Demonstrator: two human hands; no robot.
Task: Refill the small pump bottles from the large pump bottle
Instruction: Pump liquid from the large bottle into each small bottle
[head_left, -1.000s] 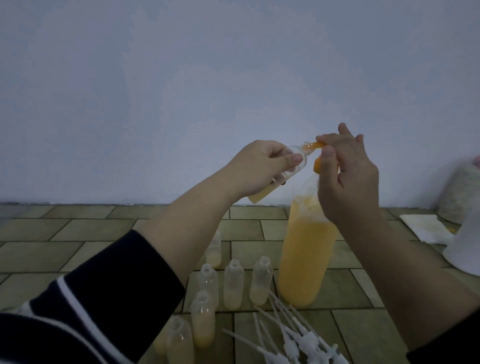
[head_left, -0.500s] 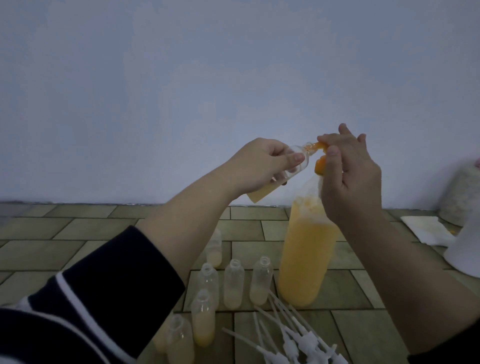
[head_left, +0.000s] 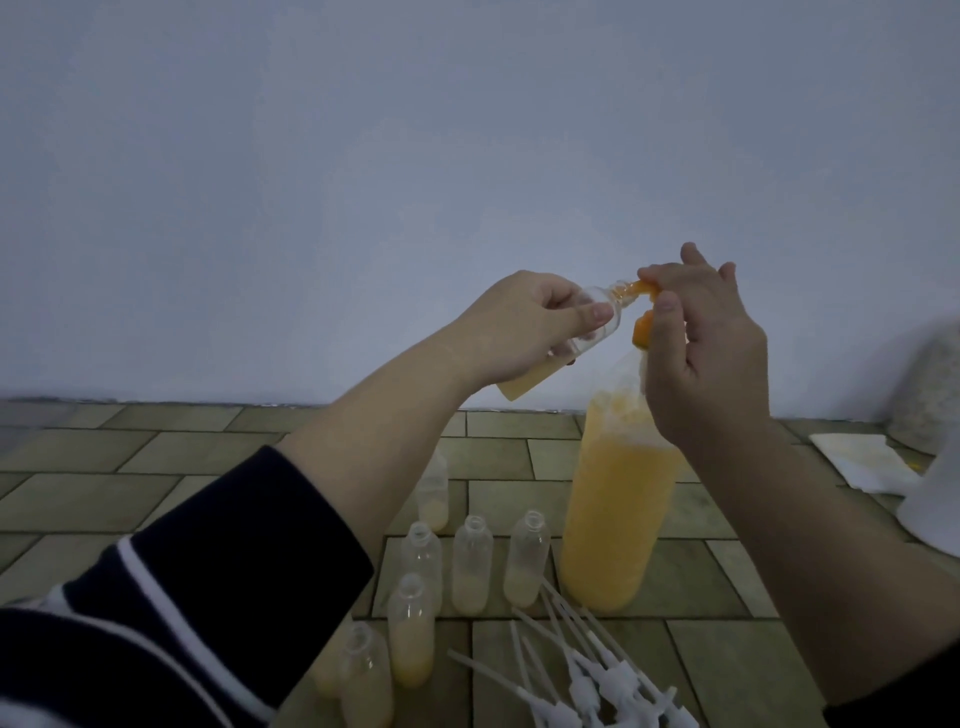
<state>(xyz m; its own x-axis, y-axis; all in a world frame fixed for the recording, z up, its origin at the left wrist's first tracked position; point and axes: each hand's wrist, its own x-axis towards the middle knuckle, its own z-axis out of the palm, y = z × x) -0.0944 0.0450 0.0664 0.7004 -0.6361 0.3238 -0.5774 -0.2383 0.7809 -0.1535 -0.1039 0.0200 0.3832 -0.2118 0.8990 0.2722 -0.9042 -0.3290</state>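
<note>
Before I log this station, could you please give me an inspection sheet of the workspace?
Surface: tiled floor, bare patches between items.
Job's things: large pump bottle of orange liquid, upright; small bottle tilted, mouth at the orange spout; open small bottles standing, partly filled.
Clutter: loose white pump heads; white cloth.
Grippers: left hand holds the small bottle; right hand on the pump.
Cables: nothing seen.
Surroundings: plain wall.

A tilted, partly filled small bottle (head_left: 561, 358) meets the orange spout (head_left: 640, 287) of the upright large bottle (head_left: 613, 519).
</note>
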